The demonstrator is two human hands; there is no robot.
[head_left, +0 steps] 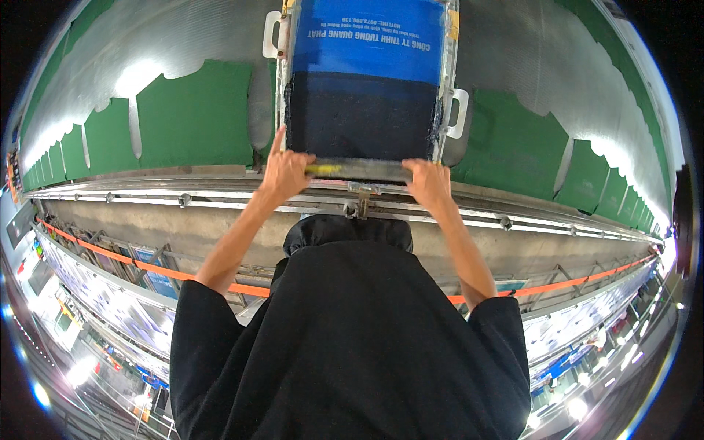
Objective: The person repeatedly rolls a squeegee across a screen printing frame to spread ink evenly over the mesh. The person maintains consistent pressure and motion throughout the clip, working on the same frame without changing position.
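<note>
A screen frame (447, 70) with white side handles holds a blue mesh (367, 62) printed with white lettering; its nearer half is covered in dark ink (359, 114). Across the frame's near end lies a blurred bar-like squeegee (358, 169), grey with a yellow part at the left. My left hand (286, 172) is closed on the bar's left end, index finger pointing up along the frame's side. My right hand (429, 180) grips the right end.
The long bench bears green panels (194, 114) on a grey surface (513, 51) either side of the frame. Metal rails (543, 227) run along its front edge, above an orange bar (565, 283). Racks and bright lights show at the lower rim.
</note>
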